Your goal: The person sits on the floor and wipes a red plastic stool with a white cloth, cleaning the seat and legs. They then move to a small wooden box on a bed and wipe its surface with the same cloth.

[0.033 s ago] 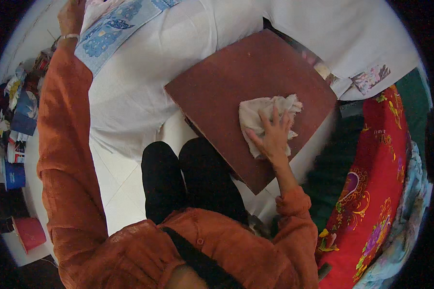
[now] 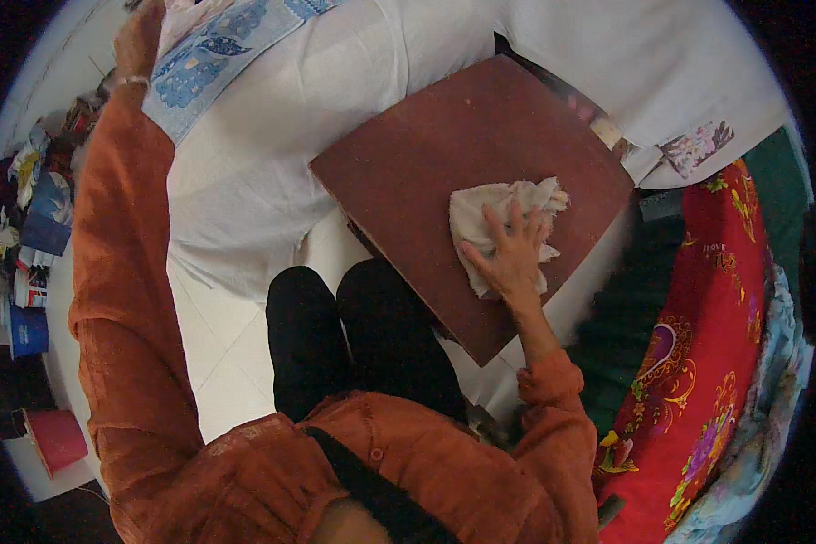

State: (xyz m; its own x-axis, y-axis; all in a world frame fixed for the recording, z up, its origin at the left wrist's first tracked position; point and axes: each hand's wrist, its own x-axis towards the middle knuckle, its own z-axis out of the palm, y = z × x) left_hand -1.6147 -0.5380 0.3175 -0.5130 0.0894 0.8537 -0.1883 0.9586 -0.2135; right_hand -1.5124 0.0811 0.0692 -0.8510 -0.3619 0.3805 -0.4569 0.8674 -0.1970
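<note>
My right hand point(image 2: 514, 256) lies with fingers spread on a crumpled off-white cloth point(image 2: 474, 213). Under the cloth is the flat, reddish-brown top of a small table point(image 2: 426, 172); the cloth sits toward its right corner. My left arm stretches up along the left side. At the upper left rim my left hand point(image 2: 140, 41) is beside a blue patterned cloth band point(image 2: 210, 68) and some pinkish fabric point(image 2: 186, 13). The picture's edge cuts off its fingers, so its grip is hidden.
White fabric point(image 2: 272, 136) drapes behind and left of the table. On the right lie a red flowered cloth point(image 2: 689, 390) and dark green fabric point(image 2: 630, 308). Along the left are a blue container point(image 2: 27, 331), a red bucket point(image 2: 54, 440) and cluttered items. My knees point(image 2: 344, 317) are close to the table.
My left hand and wrist have shifted slightly downward and right. My right hand and the off-white cloth stay in nearly the same place.
</note>
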